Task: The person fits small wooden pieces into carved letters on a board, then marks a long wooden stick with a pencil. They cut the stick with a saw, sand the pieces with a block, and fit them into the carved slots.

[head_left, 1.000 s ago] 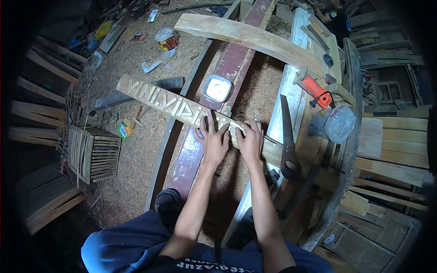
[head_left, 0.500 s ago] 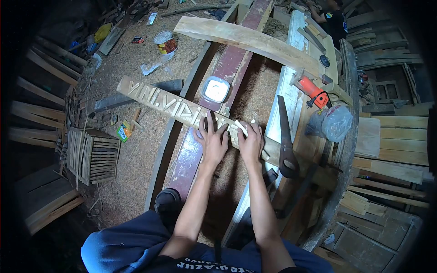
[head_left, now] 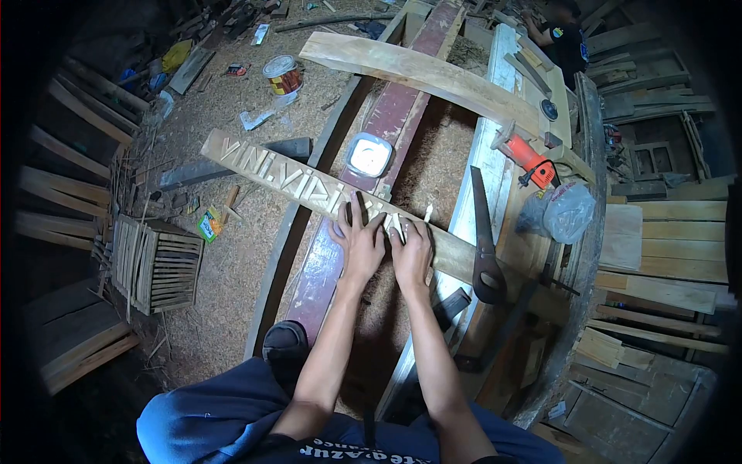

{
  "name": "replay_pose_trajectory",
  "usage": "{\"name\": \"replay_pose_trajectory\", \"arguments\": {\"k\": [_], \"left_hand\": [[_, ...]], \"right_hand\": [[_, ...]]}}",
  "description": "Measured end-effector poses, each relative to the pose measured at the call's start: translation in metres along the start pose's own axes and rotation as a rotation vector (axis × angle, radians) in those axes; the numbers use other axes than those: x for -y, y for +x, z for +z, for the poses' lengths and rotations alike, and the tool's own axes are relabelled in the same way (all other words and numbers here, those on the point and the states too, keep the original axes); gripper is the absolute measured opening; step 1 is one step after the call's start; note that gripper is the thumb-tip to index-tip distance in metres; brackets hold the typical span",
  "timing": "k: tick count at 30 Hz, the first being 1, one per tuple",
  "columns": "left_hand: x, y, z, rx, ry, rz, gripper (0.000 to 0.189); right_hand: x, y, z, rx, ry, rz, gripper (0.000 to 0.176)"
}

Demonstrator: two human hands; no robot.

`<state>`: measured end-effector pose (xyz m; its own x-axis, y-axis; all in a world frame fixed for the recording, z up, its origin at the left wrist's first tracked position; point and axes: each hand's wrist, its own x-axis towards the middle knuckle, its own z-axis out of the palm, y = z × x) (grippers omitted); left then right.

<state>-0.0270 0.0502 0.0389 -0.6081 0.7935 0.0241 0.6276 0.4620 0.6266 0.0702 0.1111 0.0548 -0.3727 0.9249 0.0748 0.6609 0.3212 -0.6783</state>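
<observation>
A long wooden board (head_left: pixel 267 172) with raised letters, of which "VINI.VIDI" can be read, lies slanting across the beams. My left hand (head_left: pixel 360 246) rests on the board just right of those letters, its fingers apart. Beside it, my right hand (head_left: pixel 411 254) has its fingers bent over pale letter pieces on the board; what its fingertips hold is too small to name. A small pale stick (head_left: pixel 429 213) stands out just past the right fingers. Behind the board, an open square tub (head_left: pixel 369 155) of white stuff sits on the maroon beam (head_left: pixel 317 263).
A handsaw (head_left: pixel 485 240) lies across the board's right part. Further right are a red power tool (head_left: pixel 529 161) and a plastic bag (head_left: pixel 570 213). A curved plank (head_left: pixel 417 68) spans the far side. A paint can (head_left: pixel 282 76) stands on the ground. Another person (head_left: pixel 568 42) is at the top right.
My right hand has moved left, closer to my left hand, exposing more of the board on its right. My left hand has barely moved. The other person has shifted slightly.
</observation>
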Motion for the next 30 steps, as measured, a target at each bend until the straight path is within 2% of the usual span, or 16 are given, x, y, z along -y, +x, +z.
{"name": "replay_pose_trajectory", "arguments": {"k": [30], "left_hand": [[-0.003, 0.000, -0.001, 0.051, -0.008, -0.007, 0.039]], "right_hand": [[0.004, -0.004, 0.013, -0.032, -0.078, -0.011, 0.028]]}}
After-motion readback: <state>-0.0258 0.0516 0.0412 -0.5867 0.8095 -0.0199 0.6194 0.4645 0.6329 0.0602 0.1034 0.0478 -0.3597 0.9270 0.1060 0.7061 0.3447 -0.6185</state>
